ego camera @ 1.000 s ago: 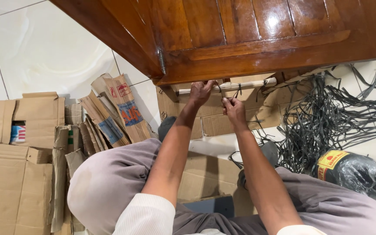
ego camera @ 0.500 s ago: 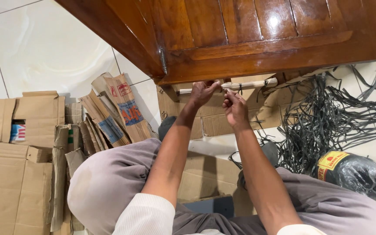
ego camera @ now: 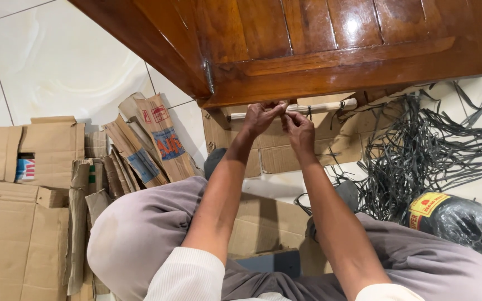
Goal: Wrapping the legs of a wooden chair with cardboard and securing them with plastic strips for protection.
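Observation:
A pale wooden stick (ego camera: 324, 107) lies crosswise just under the edge of a glossy brown wooden door (ego camera: 330, 50). My left hand (ego camera: 259, 118) is closed around the stick near its left end. My right hand (ego camera: 298, 127) is right beside it, fingers pinched on a thin black strap at the stick. A second black strap is tied around the stick a little to the right. Both forearms reach forward over my grey-trousered knees.
Flattened cardboard boxes (ego camera: 23, 195) and folded cardboard pieces (ego camera: 146, 145) cover the left floor. A tangle of black plastic straps (ego camera: 436, 150) spreads at right, with a black roll in clear wrap (ego camera: 456, 220) near my right knee. White tiles (ego camera: 57, 61) show at upper left.
My right hand has moved up and left to meet my left hand at the stick. My left hand stays gripping the stick.

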